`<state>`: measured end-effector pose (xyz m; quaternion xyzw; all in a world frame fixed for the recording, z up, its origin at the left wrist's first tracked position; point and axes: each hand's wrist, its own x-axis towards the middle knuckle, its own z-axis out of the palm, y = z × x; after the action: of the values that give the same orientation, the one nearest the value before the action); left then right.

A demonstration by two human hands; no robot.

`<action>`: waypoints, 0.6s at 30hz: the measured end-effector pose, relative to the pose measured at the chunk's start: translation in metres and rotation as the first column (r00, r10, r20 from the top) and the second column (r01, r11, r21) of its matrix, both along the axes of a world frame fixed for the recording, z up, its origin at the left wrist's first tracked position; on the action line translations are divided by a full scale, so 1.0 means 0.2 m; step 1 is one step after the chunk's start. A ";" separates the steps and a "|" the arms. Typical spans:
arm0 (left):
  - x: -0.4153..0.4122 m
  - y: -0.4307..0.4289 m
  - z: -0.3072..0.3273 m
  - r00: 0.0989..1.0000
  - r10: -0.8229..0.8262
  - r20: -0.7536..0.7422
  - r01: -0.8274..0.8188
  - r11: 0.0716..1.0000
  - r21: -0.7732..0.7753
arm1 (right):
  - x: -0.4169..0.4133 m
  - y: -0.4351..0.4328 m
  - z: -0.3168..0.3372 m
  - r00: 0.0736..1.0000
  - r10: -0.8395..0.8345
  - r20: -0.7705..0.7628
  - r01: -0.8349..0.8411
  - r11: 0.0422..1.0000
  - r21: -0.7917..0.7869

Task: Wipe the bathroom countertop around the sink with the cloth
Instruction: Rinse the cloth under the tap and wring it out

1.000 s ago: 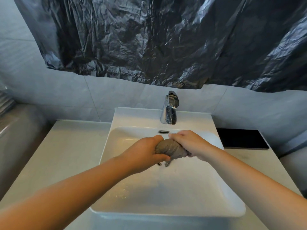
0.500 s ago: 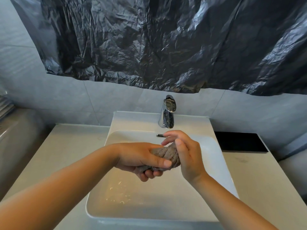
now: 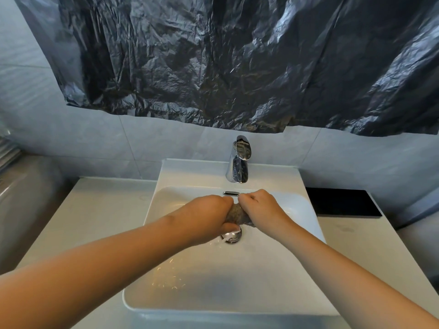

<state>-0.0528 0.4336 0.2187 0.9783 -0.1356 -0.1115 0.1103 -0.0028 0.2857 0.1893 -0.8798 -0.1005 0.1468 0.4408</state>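
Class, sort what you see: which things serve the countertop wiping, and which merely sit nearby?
In use: cloth, gripped by left hand and right hand; countertop; sink.
Lying about: faucet; black slab right of sink; black plastic sheet on wall.

We've got a mottled grey-brown cloth (image 3: 234,216), finely speckled, over the plain white sink (image 3: 190,172). At twelve o'clock from it we see the faucet (image 3: 238,162) gleaming mirror chrome with dark reflections, and there's the same chrome on the drain (image 3: 234,237) at six o'clock. Higher at twelve, the plastic sheet (image 3: 213,67) is glossy black, crinkled all over with bluish highlights. Below it, we read the wall tiles (image 3: 166,141) as pale blue-grey with thin grout lines. The countertop (image 3: 102,210) at nine o'clock is plain off-white. At three o'clock we spot a flat slab (image 3: 342,201) in solid black.
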 end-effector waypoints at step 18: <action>-0.01 0.04 -0.05 0.977 0.074 -0.202 -0.156 0.890 -0.428 | -0.09 -0.15 0.04 0.996 0.072 0.044 -0.075 0.996 0.049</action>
<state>-0.0544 0.4408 0.2078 0.9199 -0.0886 -0.1588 0.3475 -0.0204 0.2555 0.1969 -0.8670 -0.1459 0.1416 0.4549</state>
